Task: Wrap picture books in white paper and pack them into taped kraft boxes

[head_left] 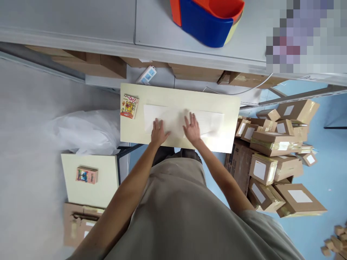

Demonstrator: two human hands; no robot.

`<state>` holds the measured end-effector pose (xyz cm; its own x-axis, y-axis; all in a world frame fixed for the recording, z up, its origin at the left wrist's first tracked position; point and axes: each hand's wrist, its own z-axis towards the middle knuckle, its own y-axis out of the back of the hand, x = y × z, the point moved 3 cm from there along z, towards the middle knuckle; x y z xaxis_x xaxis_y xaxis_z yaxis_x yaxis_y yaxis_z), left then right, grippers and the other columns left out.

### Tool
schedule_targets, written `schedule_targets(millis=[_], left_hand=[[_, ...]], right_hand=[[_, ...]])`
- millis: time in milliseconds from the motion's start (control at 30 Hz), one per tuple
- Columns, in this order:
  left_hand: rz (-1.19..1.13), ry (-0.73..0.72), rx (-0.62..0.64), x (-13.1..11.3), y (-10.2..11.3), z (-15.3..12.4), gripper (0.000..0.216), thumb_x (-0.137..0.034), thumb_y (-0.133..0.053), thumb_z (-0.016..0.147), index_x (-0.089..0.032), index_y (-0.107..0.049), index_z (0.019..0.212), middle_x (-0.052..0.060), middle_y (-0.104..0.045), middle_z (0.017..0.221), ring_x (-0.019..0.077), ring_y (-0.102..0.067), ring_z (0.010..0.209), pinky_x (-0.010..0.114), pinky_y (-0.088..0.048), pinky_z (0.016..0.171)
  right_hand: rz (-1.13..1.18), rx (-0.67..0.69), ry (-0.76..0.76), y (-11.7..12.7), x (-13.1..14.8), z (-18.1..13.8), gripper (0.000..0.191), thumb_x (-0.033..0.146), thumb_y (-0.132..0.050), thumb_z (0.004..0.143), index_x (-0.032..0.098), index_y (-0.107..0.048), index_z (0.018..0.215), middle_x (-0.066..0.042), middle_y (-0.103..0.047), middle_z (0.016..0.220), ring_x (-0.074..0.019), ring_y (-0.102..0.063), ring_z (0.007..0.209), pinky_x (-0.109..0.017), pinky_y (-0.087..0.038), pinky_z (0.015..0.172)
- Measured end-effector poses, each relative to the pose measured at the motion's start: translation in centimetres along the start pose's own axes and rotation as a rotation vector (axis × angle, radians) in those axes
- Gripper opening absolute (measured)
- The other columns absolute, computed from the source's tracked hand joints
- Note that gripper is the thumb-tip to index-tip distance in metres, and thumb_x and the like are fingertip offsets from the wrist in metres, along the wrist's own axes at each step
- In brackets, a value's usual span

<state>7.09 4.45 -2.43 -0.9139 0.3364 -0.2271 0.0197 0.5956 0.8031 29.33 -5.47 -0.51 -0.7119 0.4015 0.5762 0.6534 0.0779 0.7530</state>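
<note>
A long white sheet of paper (173,115) lies on the cream tabletop (217,142) in front of me. My left hand (158,133) rests on its near left part, fingers spread. Right of the middle, my right hand (192,129) lies on the paper with its fingers apart. Neither hand grips anything. Part of the sheet is covered by the hands, and its print is too faint to read. At the table's left end sits a small colourful booklet (129,106), away from both hands.
Taped cardboard boxes (271,144) are piled on the right. On the left are a white plastic bag (86,130) and a side table (92,195) with another booklet (87,174). A grey shelf (108,25) with a blue-and-red bin (206,23) spans the front; below it lies a power strip (147,75).
</note>
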Motion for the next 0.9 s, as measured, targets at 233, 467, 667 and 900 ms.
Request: schedule_targets(millis=[233, 467, 667, 900], left_hand=[[0.03, -0.021, 0.016, 0.7, 0.5, 0.4, 0.106, -0.052, -0.077, 0.098, -0.01, -0.022, 0.179, 0.027, -0.003, 0.187, 0.0469, -0.006, 0.174, 0.063, -0.041, 0.129], [0.086, -0.076, 0.026, 0.7, 1.5, 0.1, 0.11, -0.056, -0.077, 0.098, -0.011, -0.018, 0.18, 0.032, -0.004, 0.185, 0.0502, -0.011, 0.173, 0.069, -0.041, 0.126], [0.072, -0.154, 0.11, 1.4, 2.1, 0.4, 0.108, -0.051, -0.078, 0.098, -0.007, -0.02, 0.178, 0.037, -0.005, 0.183, 0.0546, -0.012, 0.171, 0.068, -0.046, 0.123], [-0.062, -0.304, 0.117, 3.5, 3.1, 0.5, 0.09, -0.034, -0.077, 0.097, -0.005, -0.038, 0.172, 0.037, -0.013, 0.182, 0.0573, -0.024, 0.168, 0.069, -0.044, 0.124]], right_hand=[[-0.154, 0.018, -0.024, -3.0, -4.1, -5.5, 0.069, 0.05, -0.042, 0.117, 0.017, -0.034, 0.178, -0.015, -0.014, 0.189, -0.0343, -0.01, 0.176, -0.062, -0.019, 0.14], [-0.453, -0.065, -0.185, 0.9, -11.8, -11.7, 0.076, 0.058, -0.032, 0.116, 0.017, -0.031, 0.179, -0.016, -0.017, 0.188, -0.0363, -0.017, 0.175, -0.059, -0.023, 0.138], [-0.422, -0.133, -0.254, 1.6, -9.5, -12.8, 0.059, 0.056, -0.044, 0.113, 0.014, -0.073, 0.142, -0.025, -0.071, 0.143, -0.037, -0.059, 0.142, -0.063, -0.027, 0.136], [-0.397, -0.17, -0.513, 1.4, -5.5, -13.3, 0.066, 0.069, -0.044, 0.107, 0.015, -0.078, 0.119, -0.026, -0.073, 0.123, -0.0409, -0.065, 0.126, -0.067, -0.027, 0.134]])
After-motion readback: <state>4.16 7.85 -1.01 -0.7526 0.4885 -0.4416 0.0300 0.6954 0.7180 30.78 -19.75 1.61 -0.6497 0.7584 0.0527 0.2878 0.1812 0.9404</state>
